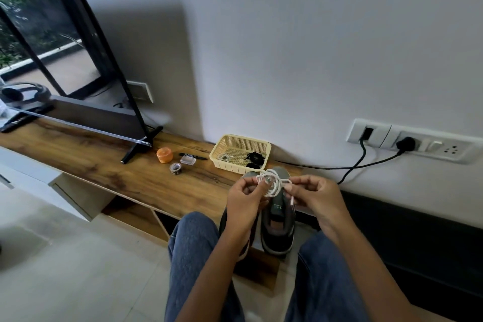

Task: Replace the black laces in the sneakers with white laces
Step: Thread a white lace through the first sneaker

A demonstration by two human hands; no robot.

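Two dark grey sneakers stand side by side on the wooden TV unit (109, 165), toes toward the wall. The right sneaker (278, 227) is plainly visible; the left sneaker (248, 240) is mostly hidden behind my left hand (244, 204). A tangled white lace (271, 181) hangs in the air above the sneakers. My left hand pinches one side of the lace and my right hand (313, 196) pinches the other side, with a lace tip dangling below it. In the cream basket (222, 146) behind the shoes lie black laces (254, 157) and another white lace (225, 157).
A television (65, 60) stands on the left of the unit. An orange round tin (164, 155), a tape roll (175, 167), a small clear box (188, 159) and a pen lie near the basket. Black cables (360, 162) run from wall sockets at the right. My knees are below.
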